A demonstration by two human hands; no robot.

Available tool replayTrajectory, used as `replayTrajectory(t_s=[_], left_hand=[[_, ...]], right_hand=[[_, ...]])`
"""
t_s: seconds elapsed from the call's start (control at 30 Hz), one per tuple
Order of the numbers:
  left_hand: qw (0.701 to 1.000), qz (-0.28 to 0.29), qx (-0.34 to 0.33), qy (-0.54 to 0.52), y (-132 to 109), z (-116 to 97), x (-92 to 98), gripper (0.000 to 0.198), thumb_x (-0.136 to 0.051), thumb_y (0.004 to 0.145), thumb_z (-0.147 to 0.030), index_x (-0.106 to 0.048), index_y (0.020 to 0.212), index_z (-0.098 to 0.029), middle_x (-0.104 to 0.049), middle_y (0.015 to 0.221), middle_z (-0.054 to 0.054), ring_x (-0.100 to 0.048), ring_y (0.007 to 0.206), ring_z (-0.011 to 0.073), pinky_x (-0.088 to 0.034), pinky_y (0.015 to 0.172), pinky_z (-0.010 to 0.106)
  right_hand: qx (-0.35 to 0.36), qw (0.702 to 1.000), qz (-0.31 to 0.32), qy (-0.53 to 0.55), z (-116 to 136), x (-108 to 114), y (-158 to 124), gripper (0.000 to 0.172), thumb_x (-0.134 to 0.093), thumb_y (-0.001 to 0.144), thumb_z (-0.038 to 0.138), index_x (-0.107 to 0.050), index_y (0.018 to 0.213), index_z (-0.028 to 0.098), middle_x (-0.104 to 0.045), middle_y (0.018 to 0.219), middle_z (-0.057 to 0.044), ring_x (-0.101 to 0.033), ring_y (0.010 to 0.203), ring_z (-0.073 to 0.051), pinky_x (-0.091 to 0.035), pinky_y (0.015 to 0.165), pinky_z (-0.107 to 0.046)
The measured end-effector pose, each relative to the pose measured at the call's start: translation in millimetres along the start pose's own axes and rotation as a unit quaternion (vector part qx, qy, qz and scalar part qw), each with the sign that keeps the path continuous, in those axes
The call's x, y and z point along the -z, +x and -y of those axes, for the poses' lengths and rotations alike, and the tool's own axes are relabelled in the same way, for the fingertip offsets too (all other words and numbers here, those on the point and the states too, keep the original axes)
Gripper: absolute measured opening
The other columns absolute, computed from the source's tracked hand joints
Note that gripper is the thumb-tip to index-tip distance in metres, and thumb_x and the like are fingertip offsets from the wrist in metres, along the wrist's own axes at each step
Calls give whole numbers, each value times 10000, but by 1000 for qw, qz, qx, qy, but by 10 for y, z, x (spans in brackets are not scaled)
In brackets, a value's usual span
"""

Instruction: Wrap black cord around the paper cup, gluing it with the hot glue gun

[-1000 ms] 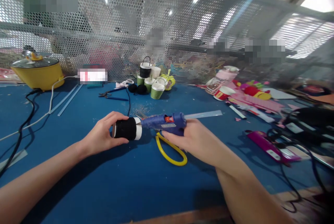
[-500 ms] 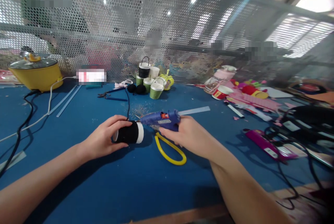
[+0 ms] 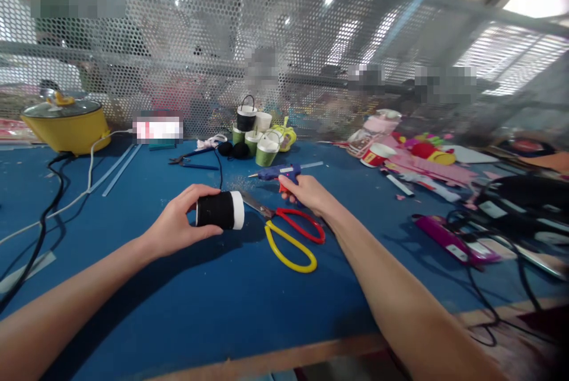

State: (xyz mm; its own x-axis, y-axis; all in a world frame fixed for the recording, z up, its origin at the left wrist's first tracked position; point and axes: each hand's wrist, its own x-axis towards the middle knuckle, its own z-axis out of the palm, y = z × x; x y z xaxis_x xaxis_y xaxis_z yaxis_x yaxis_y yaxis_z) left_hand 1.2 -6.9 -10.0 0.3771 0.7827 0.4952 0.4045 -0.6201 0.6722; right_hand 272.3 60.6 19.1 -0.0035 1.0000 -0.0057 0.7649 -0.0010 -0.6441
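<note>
My left hand [image 3: 184, 219] grips a small paper cup [image 3: 217, 210] lying on its side, wrapped in black cord with a white band at its right end. A black strand runs from the cup back toward dark yarn balls [image 3: 240, 150]. Farther back and to the right, my right hand [image 3: 302, 191] is closed around the handle of a blue hot glue gun [image 3: 279, 172]. Its nozzle points left, and a clear glue stick [image 3: 313, 165] sticks out of its rear. Between the hands, scissors [image 3: 291, 245] with one red and one yellow handle lie partly open on the table.
Small green and white cups [image 3: 267, 151] are grouped at the back with a black one. Pliers [image 3: 193, 163] lie left of them. A yellow electric pot [image 3: 66, 126] stands far left with cables. Pink scraps [image 3: 431, 167] and a purple box [image 3: 448, 242] are on the right.
My right hand has carried the glue gun back, away from the cup, uncovering the scissors' red handle. My left hand has raised the cup slightly and turned it.
</note>
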Motion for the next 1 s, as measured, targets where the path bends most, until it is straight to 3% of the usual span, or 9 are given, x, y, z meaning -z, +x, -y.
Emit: replayTrajectory(t_s=[0.1,0.17,0.33,0.43,0.53,0.67,0.77,0.87,1.0], left_hand=[[1000,5,0,-8,-5,1,-1,487,-663,691,-284,-462,1128,-208,-504,1161,101,-491,1084,239,-452,869,405],[1000,16,-14,8,-8,0,3,498,-669,689,-282,-464,1137,-209,-481,1208,117,-459,1136,252,-424,908,429],[996,33,-58,58,-18,-28,15,514,-672,691,-282,-458,1151,-197,-440,1274,141,-429,1180,260,-369,966,457],[993,48,-87,71,-24,-55,11,506,-662,704,-283,-455,1154,-181,-425,1289,151,-423,1188,257,-369,973,449],[989,62,-109,74,-28,-68,-2,506,-652,715,-284,-444,1163,-174,-414,1294,158,-418,1193,259,-374,973,441],[987,75,-123,76,-38,-71,-11,548,-655,713,-279,-413,1193,-176,-375,1313,165,-391,1212,270,-368,979,448],[988,85,-112,69,-44,-81,-5,510,-654,714,-280,-440,1169,-195,-334,1339,155,-371,1225,283,-356,984,460],[991,80,-102,44,-43,-89,-4,560,-659,711,-291,-419,1211,-217,-326,1349,141,-353,1234,285,-334,997,462],[995,82,-30,-37,-44,-86,-23,641,-672,693,-324,-381,1251,-204,-506,1198,117,-498,1097,254,-433,908,408]], right_hand=[[-27,998,-14,-61,-104,-75,157,393,-432,819,408,-528,536,153,-570,513,-67,-540,478,-145,-405,506,-276],[-24,994,-29,-101,-122,-90,192,376,-498,788,398,-529,501,156,-543,495,-78,-573,580,-198,-397,557,-298],[35,985,-81,-148,101,-61,17,262,-546,773,340,-609,613,142,-597,776,-141,-520,922,-276,-370,728,-333],[104,989,-11,-108,387,-97,-190,363,-453,811,457,-658,686,186,-622,791,-65,-551,797,-183,-383,684,-278],[197,968,151,43,652,-207,-359,408,-430,809,496,-669,735,173,-622,747,-46,-537,709,-154,-373,619,-269],[169,949,211,160,811,-376,-448,287,-592,702,440,-624,666,158,-550,596,-1,-466,570,-109,-331,527,-251],[125,940,206,242,805,-429,-456,220,-629,669,364,-575,633,153,-494,558,29,-395,507,-74,-296,492,-236],[141,939,153,272,761,-389,-456,235,-639,654,361,-542,611,151,-468,562,40,-378,517,-68,-288,502,-231],[154,953,64,253,711,-269,-455,255,-590,695,398,-546,657,150,-506,601,28,-400,539,-74,-313,534,-236]])
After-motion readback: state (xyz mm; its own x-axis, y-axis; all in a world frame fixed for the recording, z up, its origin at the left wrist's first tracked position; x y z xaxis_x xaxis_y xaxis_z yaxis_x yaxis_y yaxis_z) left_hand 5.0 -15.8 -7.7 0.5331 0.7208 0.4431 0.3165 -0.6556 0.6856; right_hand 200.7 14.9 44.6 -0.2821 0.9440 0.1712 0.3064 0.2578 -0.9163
